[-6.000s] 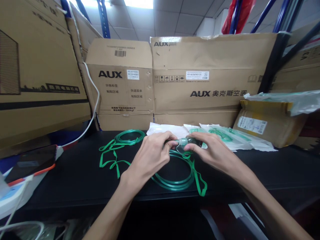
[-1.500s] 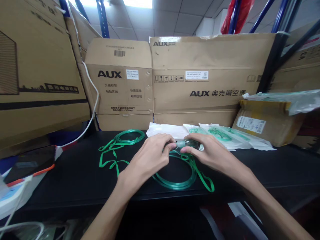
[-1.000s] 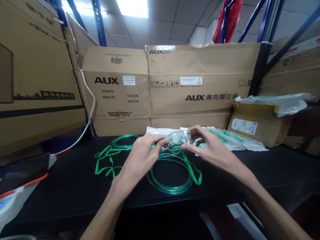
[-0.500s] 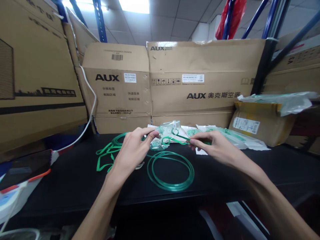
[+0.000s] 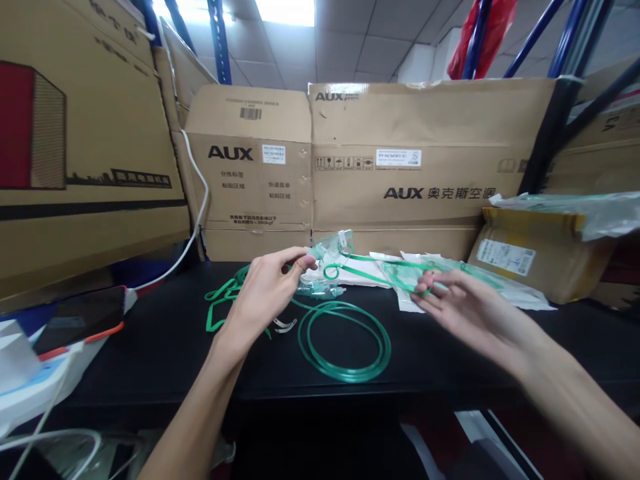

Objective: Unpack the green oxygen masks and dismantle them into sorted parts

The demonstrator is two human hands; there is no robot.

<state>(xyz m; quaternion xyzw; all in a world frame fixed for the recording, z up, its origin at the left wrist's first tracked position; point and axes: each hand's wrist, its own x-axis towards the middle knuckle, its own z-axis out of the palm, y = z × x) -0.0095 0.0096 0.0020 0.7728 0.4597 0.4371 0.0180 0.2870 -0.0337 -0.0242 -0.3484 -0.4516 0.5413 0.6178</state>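
Note:
My left hand (image 5: pixel 267 287) pinches a clear plastic oxygen mask (image 5: pixel 333 248) and holds it lifted above the black table (image 5: pixel 150 347). A green elastic strap (image 5: pixel 373 273) runs taut from the mask to my right hand (image 5: pixel 463 310), whose fingers are hooked round its loop. Below the mask a coil of green tubing (image 5: pixel 345 340) lies flat on the table. A second coil with a loose green strap (image 5: pixel 223 303) lies behind my left hand.
Sealed white packets with green parts (image 5: pixel 450 277) lie at the back right, beside a small carton (image 5: pixel 535 257). Large AUX cardboard boxes (image 5: pixel 400 160) wall the back and left. A phone (image 5: pixel 80 320) and a white cable (image 5: pixel 193 220) sit at the left.
Both hands first held the mask low over the tubing. The left then lifted the mask, and the right has drawn the green strap out to the right.

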